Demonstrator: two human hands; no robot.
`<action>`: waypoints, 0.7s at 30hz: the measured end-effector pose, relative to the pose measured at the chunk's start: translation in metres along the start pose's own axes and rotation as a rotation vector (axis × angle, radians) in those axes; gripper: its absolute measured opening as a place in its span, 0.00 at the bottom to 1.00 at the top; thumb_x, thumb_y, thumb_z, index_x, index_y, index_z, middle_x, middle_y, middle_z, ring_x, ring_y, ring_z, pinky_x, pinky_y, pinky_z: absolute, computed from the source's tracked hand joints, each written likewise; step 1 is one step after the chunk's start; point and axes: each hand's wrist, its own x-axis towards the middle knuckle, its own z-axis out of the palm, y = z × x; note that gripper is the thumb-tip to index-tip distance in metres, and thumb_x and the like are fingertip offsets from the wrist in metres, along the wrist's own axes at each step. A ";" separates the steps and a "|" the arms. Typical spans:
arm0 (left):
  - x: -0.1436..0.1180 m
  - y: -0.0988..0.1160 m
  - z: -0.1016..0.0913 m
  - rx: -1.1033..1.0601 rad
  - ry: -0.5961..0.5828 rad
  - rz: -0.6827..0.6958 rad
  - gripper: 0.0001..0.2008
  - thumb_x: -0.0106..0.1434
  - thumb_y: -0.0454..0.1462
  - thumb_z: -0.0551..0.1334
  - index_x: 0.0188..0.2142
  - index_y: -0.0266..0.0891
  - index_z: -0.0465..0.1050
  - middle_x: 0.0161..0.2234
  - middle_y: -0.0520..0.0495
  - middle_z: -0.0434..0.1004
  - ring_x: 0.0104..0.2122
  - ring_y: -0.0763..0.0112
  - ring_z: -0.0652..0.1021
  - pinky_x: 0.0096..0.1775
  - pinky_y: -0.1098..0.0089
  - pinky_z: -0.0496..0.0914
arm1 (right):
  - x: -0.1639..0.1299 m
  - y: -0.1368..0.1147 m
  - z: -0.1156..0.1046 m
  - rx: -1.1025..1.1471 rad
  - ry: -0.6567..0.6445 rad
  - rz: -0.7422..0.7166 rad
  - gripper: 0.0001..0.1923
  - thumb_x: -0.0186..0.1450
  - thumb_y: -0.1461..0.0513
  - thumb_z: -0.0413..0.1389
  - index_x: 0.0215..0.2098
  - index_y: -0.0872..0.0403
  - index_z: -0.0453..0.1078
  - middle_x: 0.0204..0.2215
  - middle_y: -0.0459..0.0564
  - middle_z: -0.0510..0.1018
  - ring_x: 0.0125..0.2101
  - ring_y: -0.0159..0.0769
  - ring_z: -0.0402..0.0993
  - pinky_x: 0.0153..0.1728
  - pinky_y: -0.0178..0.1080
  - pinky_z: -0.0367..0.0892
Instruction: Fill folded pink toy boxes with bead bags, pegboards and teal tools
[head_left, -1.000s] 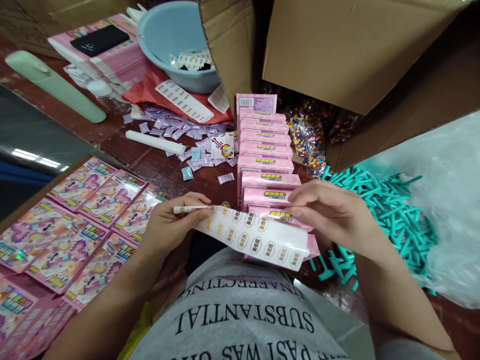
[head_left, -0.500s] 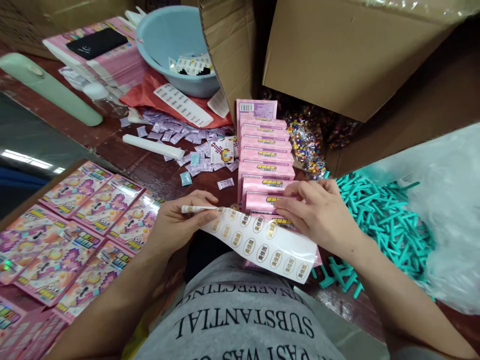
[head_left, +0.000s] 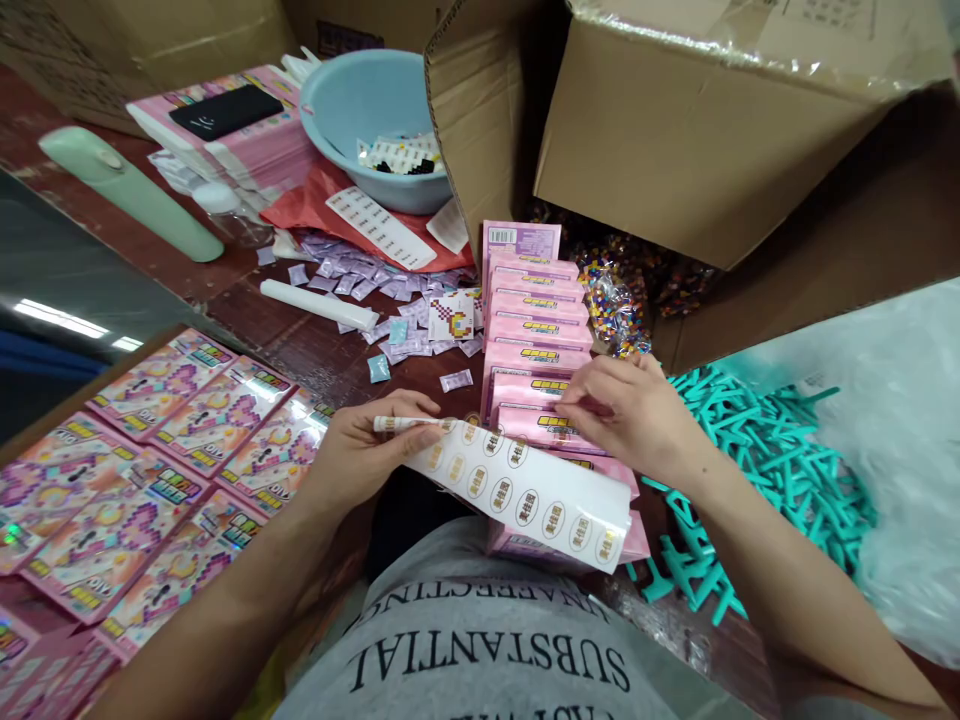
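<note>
My left hand [head_left: 379, 440] pinches the rolled end of a sheet of oval gold-print stickers [head_left: 517, 490]. The sheet slants down to the right over the near boxes, and part of its upper row is bare. My right hand [head_left: 630, 415] is closed in a pinch, with its fingertips at the upper edge of a pink box [head_left: 551, 425]. The sticker between those fingertips is mostly hidden. That box belongs to a row of overlapping pink boxes [head_left: 540, 330] running away from me.
Printed pink boxes [head_left: 112, 520] lie at left. Small lilac sachets [head_left: 352, 275], a white roll [head_left: 319, 304] and a blue basin [head_left: 322, 110] stand beyond. A large carton [head_left: 675, 140] rises behind bags of coloured beads [head_left: 615, 300]. Teal plastic pieces [head_left: 780, 470] heap at right.
One sticker has left the sheet's upper row. My right hand is again at the boxes, its fingers pinched closer together. My left hand still holds the sheet; the view has tilted up slightly.
</note>
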 end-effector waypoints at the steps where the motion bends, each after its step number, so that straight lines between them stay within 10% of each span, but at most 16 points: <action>1: 0.000 0.000 0.000 0.000 0.000 0.000 0.09 0.55 0.42 0.79 0.28 0.41 0.85 0.38 0.43 0.86 0.37 0.64 0.83 0.35 0.70 0.76 | 0.001 0.003 0.004 -0.083 -0.004 -0.007 0.06 0.75 0.60 0.62 0.38 0.51 0.73 0.36 0.44 0.81 0.35 0.36 0.77 0.42 0.45 0.54; 11: 0.010 0.007 0.008 -0.004 -0.048 0.001 0.06 0.55 0.39 0.77 0.26 0.41 0.85 0.37 0.44 0.85 0.38 0.66 0.82 0.37 0.71 0.76 | 0.001 0.007 0.012 -0.365 0.072 -0.116 0.09 0.78 0.57 0.58 0.40 0.49 0.77 0.38 0.47 0.81 0.38 0.39 0.73 0.45 0.47 0.53; 16: 0.016 0.011 0.017 -0.019 -0.093 0.072 0.04 0.58 0.37 0.76 0.28 0.44 0.86 0.36 0.46 0.84 0.40 0.66 0.82 0.39 0.71 0.75 | 0.001 0.005 0.000 0.116 -0.080 -0.012 0.13 0.77 0.50 0.58 0.51 0.44 0.81 0.43 0.48 0.82 0.44 0.38 0.77 0.45 0.45 0.60; 21: 0.022 0.012 0.022 -0.018 -0.091 0.078 0.03 0.58 0.38 0.76 0.29 0.43 0.86 0.38 0.45 0.85 0.39 0.67 0.82 0.39 0.71 0.75 | 0.010 -0.005 -0.013 0.496 -0.092 -0.078 0.03 0.74 0.58 0.65 0.42 0.47 0.79 0.36 0.43 0.83 0.39 0.33 0.78 0.43 0.40 0.68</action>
